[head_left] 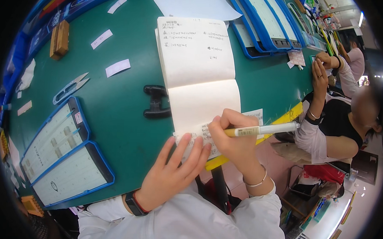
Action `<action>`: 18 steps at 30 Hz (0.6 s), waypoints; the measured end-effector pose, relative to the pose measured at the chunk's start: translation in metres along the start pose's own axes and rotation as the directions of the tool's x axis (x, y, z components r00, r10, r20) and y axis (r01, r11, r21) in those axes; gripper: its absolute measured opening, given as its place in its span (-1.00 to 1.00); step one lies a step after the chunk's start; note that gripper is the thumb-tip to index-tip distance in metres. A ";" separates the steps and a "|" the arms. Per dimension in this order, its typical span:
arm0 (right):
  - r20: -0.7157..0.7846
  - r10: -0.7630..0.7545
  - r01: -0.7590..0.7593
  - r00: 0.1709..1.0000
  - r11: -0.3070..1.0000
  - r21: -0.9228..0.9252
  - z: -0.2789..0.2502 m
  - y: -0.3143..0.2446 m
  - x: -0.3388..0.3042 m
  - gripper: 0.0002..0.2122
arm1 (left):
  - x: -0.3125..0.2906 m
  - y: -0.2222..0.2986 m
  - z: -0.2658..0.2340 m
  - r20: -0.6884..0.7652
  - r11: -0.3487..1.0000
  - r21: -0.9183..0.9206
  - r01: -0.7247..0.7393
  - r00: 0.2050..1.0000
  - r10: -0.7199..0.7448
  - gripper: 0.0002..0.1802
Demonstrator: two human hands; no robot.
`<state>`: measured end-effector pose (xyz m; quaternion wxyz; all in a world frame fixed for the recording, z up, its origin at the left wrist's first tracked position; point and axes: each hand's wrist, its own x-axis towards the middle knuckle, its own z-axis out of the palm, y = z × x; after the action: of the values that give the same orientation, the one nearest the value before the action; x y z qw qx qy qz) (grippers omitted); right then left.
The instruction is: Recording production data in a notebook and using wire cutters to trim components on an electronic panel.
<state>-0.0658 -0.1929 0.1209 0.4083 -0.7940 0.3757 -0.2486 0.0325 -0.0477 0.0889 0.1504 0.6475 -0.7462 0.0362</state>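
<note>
An open notebook lies before me on the green table, with handwriting on its far page. At its near edge rests a loose sheet of paper covered in writing. My left hand lies flat with spread fingers, its tips on that written paper. In my right hand a pen with a yellowish and white barrel is gripped. Its tip is hidden behind my fingers, over the lower part of the notebook. A black H-shaped object sits against the notebook's left side.
Blue-edged trays stand at the left, more trays at the far right. Thread snips, paper slips and a wooden block lie left. A co-worker sits at the right, beyond the yellow table edge.
</note>
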 end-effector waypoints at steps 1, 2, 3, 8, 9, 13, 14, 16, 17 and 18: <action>-0.007 -0.003 0.003 1.000 1.000 0.003 0.000 0.000 0.000 -0.79 | 0.000 0.000 0.001 0.001 0.999 0.042 -0.009 1.000 0.009 -0.56; -0.008 -0.003 0.003 1.000 1.000 0.002 0.000 0.000 0.000 -0.79 | 0.000 0.000 0.000 0.000 0.999 0.042 -0.010 1.000 0.010 -0.56; -0.002 -0.003 0.003 1.000 1.000 -0.026 0.000 0.001 0.001 -0.79 | 0.001 0.000 -0.002 0.001 1.000 0.008 -0.001 1.000 0.001 -0.55; -0.064 -0.024 0.026 0.998 0.999 0.032 0.000 0.007 -0.001 -0.77 | 0.001 0.000 -0.001 -0.001 1.000 -0.029 0.008 1.000 -0.008 -0.53; -0.091 -0.025 0.027 0.996 1.000 0.017 -0.002 0.007 -0.003 -0.77 | 0.001 0.000 -0.002 0.005 1.000 -0.027 0.004 1.000 -0.004 -0.53; -0.077 -0.028 0.025 0.997 0.999 -0.040 0.000 0.009 -0.002 -0.77 | 0.000 -0.001 -0.003 0.012 0.999 -0.035 0.003 1.000 -0.003 -0.52; -0.079 -0.026 0.023 0.997 0.999 -0.047 0.001 0.007 -0.002 -0.77 | -0.001 -0.001 -0.001 0.008 0.999 -0.041 0.000 1.000 0.001 -0.52; -0.079 -0.038 0.036 0.996 0.999 -0.027 0.002 0.000 0.000 -0.77 | 0.000 0.000 -0.002 0.011 0.999 -0.036 0.009 1.000 -0.009 -0.52; -0.078 -0.039 0.037 0.996 0.999 -0.025 0.001 0.001 0.000 -0.77 | 0.000 0.000 -0.002 0.012 0.999 -0.034 0.011 1.000 -0.011 -0.52; -0.080 -0.031 0.029 0.996 0.999 -0.022 0.001 0.003 0.000 -0.77 | 0.000 0.000 -0.002 0.009 0.999 -0.032 0.008 1.000 -0.007 -0.52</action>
<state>-0.0668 -0.1933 0.1178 0.3809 -0.7931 0.3824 -0.2823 0.0324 -0.0475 0.0909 0.1577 0.6479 -0.7450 0.0206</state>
